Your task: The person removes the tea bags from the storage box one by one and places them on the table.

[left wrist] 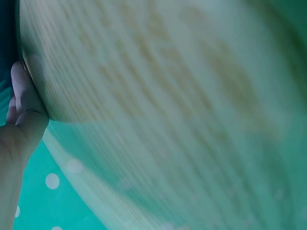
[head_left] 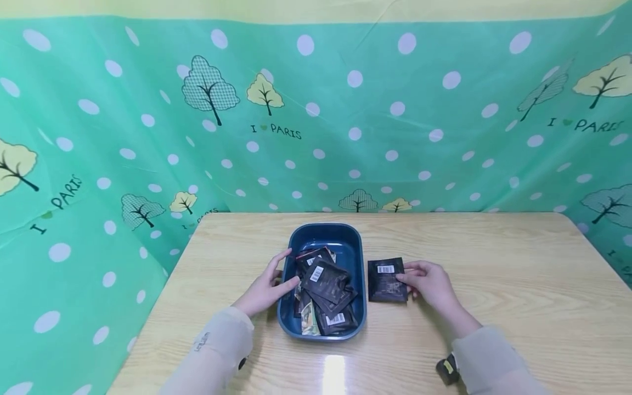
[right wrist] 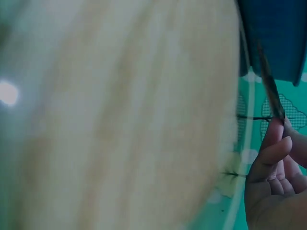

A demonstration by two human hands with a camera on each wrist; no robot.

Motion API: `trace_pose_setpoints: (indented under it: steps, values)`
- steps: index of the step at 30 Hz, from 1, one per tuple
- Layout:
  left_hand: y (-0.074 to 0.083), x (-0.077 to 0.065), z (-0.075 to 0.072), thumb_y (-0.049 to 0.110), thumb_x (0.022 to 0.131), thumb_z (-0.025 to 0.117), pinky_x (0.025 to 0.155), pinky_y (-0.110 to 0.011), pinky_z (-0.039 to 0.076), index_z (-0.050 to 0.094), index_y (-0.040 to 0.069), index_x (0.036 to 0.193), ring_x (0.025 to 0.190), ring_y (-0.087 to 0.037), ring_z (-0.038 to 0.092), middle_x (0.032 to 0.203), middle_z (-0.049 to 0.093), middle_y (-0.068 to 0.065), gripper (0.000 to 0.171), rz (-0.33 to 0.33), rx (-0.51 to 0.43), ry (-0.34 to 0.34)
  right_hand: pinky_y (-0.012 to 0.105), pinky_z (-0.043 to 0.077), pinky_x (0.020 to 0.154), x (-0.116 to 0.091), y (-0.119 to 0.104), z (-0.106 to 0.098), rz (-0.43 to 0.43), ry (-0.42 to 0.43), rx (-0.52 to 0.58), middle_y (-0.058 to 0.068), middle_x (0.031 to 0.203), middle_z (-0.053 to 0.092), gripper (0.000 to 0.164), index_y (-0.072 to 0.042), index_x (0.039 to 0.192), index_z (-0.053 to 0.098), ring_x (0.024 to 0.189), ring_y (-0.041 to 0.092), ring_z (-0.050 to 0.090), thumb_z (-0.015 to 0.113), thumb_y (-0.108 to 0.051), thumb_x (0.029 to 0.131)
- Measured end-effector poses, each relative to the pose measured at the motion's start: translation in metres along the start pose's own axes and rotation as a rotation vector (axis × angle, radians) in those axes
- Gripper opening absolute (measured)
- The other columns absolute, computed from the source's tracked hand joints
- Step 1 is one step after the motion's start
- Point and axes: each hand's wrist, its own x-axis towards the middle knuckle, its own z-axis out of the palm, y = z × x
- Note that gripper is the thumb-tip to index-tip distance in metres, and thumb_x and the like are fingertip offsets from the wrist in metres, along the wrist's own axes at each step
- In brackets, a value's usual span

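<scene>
A dark blue rectangular bin (head_left: 362,307) stands on the table with several black packets (head_left: 323,280) piled inside, some bearing white barcode labels. My left hand (head_left: 269,285) rests against the bin's left side, fingers fairly straight, the thumb reaching over the rim. In the left wrist view, part of that hand (left wrist: 29,105) lies along the bin's edge. Just right of the bin, my right hand (head_left: 429,282) pinches a flat black packet (head_left: 385,288) by its right edge, barcode label facing up. The right wrist view shows this packet (right wrist: 271,88) edge-on between thumb and fingers.
The light wood table (head_left: 518,285) extends to both sides of the bin. A green dotted curtain (head_left: 316,120) hangs behind and along the sides. A picture-printed packet (head_left: 309,320) lies in the bin's front left part.
</scene>
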Motion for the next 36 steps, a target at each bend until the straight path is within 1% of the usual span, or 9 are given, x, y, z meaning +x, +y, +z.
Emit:
trace_pose_setpoints:
  steps: [4, 9, 14, 19, 26, 30, 36]
  values:
    - [0.0017, -0.0007, -0.0023, 0.042, 0.095, 0.064, 0.1, -0.055, 0.049, 0.022, 0.042, 0.154, 0.117, -0.033, 0.061, 0.135, 0.055, -0.023, 0.072, 0.009, 0.0, -0.017, 0.026, 0.053, 0.049, 0.0007, 0.0029, 0.0028, -0.001, 0.001, -0.032, 0.006, 0.077, 0.07, 0.047, 0.012, 0.127, 0.055, 0.055, 0.011, 0.059, 0.072, -0.006, 0.088]
    - [0.0047, -0.0023, -0.0029, 0.042, 0.096, 0.063, 0.101, -0.056, 0.048, 0.022, 0.043, 0.154, 0.12, -0.034, 0.06, 0.137, 0.054, -0.023, 0.071, -0.002, 0.007, -0.016, 0.027, 0.053, 0.049, 0.0027, 0.0042, 0.0043, -0.012, -0.001, -0.083, 0.008, 0.077, 0.07, 0.046, 0.013, 0.126, 0.055, 0.056, 0.013, 0.059, 0.072, -0.005, 0.087]
    - [0.0046, -0.0023, -0.0031, 0.044, 0.095, 0.063, 0.101, -0.056, 0.048, 0.021, 0.044, 0.153, 0.121, -0.035, 0.059, 0.138, 0.053, -0.022, 0.072, -0.009, 0.02, -0.014, 0.027, 0.052, 0.048, 0.0034, 0.0036, 0.006, 0.009, -0.004, -0.118, 0.009, 0.077, 0.07, 0.045, 0.012, 0.124, 0.056, 0.054, 0.013, 0.058, 0.073, -0.007, 0.087]
    - [0.0023, -0.0005, -0.0034, 0.044, 0.095, 0.064, 0.102, -0.056, 0.047, 0.021, 0.044, 0.153, 0.122, -0.035, 0.058, 0.139, 0.053, -0.023, 0.072, -0.002, 0.002, -0.022, 0.026, 0.052, 0.05, 0.0045, 0.0024, 0.0075, 0.02, -0.006, -0.148, 0.009, 0.076, 0.069, 0.045, 0.012, 0.123, 0.057, 0.054, 0.013, 0.058, 0.073, -0.006, 0.086]
    - [0.0028, 0.0016, -0.0027, 0.044, 0.095, 0.064, 0.102, -0.054, 0.048, 0.022, 0.044, 0.153, 0.118, -0.032, 0.06, 0.136, 0.055, -0.022, 0.072, -0.002, -0.004, -0.029, 0.027, 0.052, 0.051, 0.0059, -0.002, 0.0082, 0.03, -0.014, -0.22, 0.007, 0.071, 0.065, 0.045, 0.012, 0.123, 0.057, 0.054, 0.013, 0.058, 0.073, -0.006, 0.085]
    - [0.0033, 0.0019, -0.003, 0.044, 0.095, 0.064, 0.102, -0.054, 0.048, 0.022, 0.044, 0.154, 0.118, -0.032, 0.06, 0.136, 0.055, -0.022, 0.073, -0.004, -0.001, -0.028, 0.027, 0.052, 0.052, 0.0067, -0.0032, 0.0085, 0.034, -0.017, -0.248, 0.006, 0.069, 0.063, 0.046, 0.011, 0.123, 0.057, 0.054, 0.013, 0.058, 0.074, -0.007, 0.085]
    - [0.0031, 0.0011, -0.0031, 0.043, 0.095, 0.065, 0.101, -0.053, 0.049, 0.022, 0.043, 0.153, 0.116, -0.031, 0.062, 0.135, 0.056, -0.022, 0.072, -0.006, -0.004, -0.022, 0.027, 0.05, 0.052, 0.0076, -0.0024, 0.0097, 0.037, -0.024, -0.242, 0.004, 0.067, 0.061, 0.046, 0.01, 0.124, 0.056, 0.053, 0.013, 0.057, 0.075, -0.007, 0.085]
